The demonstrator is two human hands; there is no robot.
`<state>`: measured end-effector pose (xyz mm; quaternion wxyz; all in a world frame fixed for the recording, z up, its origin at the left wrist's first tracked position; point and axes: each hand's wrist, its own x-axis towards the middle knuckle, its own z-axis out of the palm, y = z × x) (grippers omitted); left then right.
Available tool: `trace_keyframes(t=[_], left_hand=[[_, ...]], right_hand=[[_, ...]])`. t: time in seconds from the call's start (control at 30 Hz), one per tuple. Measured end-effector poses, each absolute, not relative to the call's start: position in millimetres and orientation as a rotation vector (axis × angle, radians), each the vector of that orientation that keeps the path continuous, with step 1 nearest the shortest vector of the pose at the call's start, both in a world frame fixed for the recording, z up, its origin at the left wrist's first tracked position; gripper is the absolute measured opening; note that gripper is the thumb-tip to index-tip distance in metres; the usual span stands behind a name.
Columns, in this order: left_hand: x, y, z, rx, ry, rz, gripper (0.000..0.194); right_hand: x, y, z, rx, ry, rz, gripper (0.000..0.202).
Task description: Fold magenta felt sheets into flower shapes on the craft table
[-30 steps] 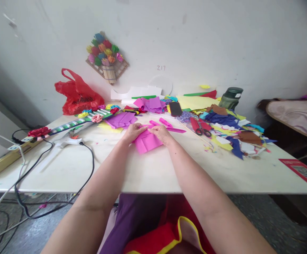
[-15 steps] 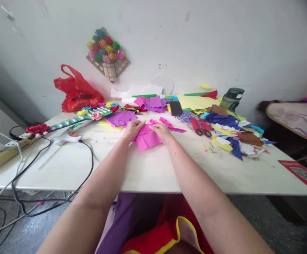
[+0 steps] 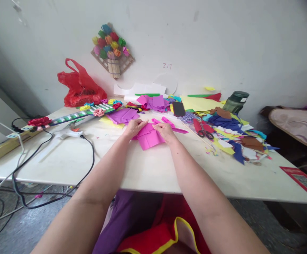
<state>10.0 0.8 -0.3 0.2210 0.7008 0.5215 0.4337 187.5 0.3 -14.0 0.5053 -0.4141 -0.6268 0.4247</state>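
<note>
Bright pink crepe paper with creases lies on the table in front of me, between my hands. My left hand is closed, its thumb and fingers pinching the paper's upper left edge. On the other side, my right hand pinches the upper right part, fingertips together. Narrow folded pink strips lie just beyond my right hand. Past my left hand rests a stack of purple paper pieces. The exact fold under my fingertips is too small to make out.
Red-and-black scissors, a phone and a heap of coloured paper scraps lie to the right, with a green bottle behind. At left are a white glue gun, its black cord, a power strip and a red plastic bag.
The view has shifted and tilted slightly. Both hands keep their pinch on the pink paper, with hardly any movement of their own.
</note>
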Motion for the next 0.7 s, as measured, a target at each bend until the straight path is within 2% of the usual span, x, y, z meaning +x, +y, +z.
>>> trace_keyframes(t=[0.37, 0.7], left_hand=[[12, -1, 6, 1.981, 1.435, 1.204, 0.051], [9, -6, 4, 1.761, 1.24, 1.12, 0.043]], right_hand=[[188, 4, -19, -1.033, -1.525, 1.037, 0.035], [188, -1, -17, -1.025, -1.654, 1.119, 0.039]])
